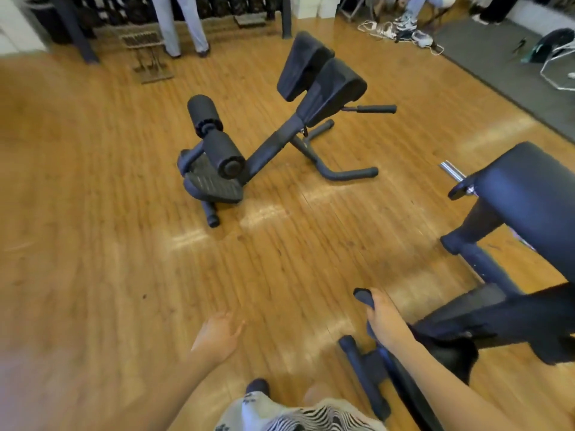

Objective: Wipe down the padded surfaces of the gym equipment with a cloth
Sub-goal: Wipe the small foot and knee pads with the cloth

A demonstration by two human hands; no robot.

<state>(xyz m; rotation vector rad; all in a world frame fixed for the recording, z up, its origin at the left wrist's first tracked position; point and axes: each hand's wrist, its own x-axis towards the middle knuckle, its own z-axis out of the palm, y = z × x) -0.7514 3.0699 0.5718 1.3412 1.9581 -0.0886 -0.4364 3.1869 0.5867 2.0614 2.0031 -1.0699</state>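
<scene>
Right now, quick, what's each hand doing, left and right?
Left hand: open, fingers relaxed, holding nothing, above the wood floor.
Right hand: curled round a dark handle on the near equipment.

A gym: hyperextension bench (pixel 280 132) on wood floor (pixel 93 213), padded bench (pixel 529 194).

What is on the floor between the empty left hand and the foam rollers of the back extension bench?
Head view: only bare wooden floor lies between the left hand and the foam rollers.
</scene>
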